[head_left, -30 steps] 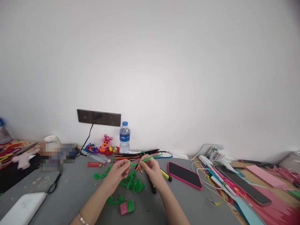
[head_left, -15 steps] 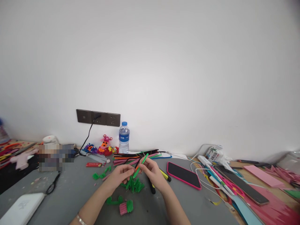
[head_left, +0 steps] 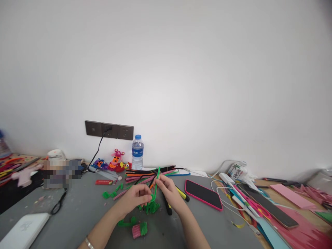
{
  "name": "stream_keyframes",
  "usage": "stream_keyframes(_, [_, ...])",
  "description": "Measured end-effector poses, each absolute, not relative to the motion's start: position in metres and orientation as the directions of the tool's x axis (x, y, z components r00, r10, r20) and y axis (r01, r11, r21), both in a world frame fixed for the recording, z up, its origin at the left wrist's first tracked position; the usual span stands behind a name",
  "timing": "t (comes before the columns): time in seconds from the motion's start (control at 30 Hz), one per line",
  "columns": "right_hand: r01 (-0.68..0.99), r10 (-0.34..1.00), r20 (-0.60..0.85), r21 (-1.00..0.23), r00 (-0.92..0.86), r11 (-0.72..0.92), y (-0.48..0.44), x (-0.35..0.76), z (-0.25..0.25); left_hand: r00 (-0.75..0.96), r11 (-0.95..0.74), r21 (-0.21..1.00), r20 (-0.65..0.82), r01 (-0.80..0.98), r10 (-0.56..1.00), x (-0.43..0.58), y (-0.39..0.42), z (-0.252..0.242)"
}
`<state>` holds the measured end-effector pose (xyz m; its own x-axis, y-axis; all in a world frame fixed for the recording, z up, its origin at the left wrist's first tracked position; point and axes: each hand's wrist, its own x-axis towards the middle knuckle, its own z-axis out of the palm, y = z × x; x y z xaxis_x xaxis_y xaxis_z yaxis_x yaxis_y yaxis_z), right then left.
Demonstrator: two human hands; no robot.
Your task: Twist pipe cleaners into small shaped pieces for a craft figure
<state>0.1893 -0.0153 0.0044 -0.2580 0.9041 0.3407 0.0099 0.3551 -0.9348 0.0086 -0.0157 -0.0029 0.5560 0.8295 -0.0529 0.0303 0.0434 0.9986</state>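
Note:
Between my hands a green pipe cleaner (head_left: 156, 190) stands nearly upright, its lower end bent into a small hook. My right hand (head_left: 166, 188) pinches its middle. My left hand (head_left: 138, 197) is closed at the bent lower end, thumb and finger pinched on it. Below lies a pile of coiled green pipe cleaner pieces (head_left: 151, 208), partly hidden by my fingers. Nearer me is a wound pink and green piece (head_left: 139, 230), with a curled green piece (head_left: 126, 223) behind it. Pliers with yellow and black handles (head_left: 183, 194) lie partly behind my right hand.
Loose pipe cleaners (head_left: 140, 176) lie at the back beside a water bottle (head_left: 137, 153) and small pipe cleaner figures (head_left: 116, 162). A pink-cased phone (head_left: 203, 194) lies to the right, cables beyond it. A white power bank (head_left: 26, 230) sits front left.
The green pipe cleaner has swung from a slant to nearly upright, and its lower end is now bent into a hook. My left hand has shifted slightly right and down.

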Motion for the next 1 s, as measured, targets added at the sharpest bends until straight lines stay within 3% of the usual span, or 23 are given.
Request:
stream_keyframes(0.17, [0.0, 0.882, 0.342, -0.932, -0.324, 0.361, -0.0203, 0.186, 0.0103, 0.601, 0.075, 0.996, -0.083, 0.039, 0.795, 0.0121, -0.018, -0.0023])
stream_keyframes(0.53, [0.089, 0.884, 0.378, -0.906, -0.275, 0.414, -0.0195, 0.1833, 0.0086, 0.594, 0.038, 0.999, -0.044, 0.023, 0.804, 0.0142, -0.0181, -0.003])
stream_keyframes(1.0, [0.042, 0.902, 0.291, -0.946, -0.32, 0.32, -0.0189, 0.1796, 0.0038, 0.638, 0.038, 0.997, -0.075, 0.071, 0.766, 0.0136, -0.0229, 0.0062])
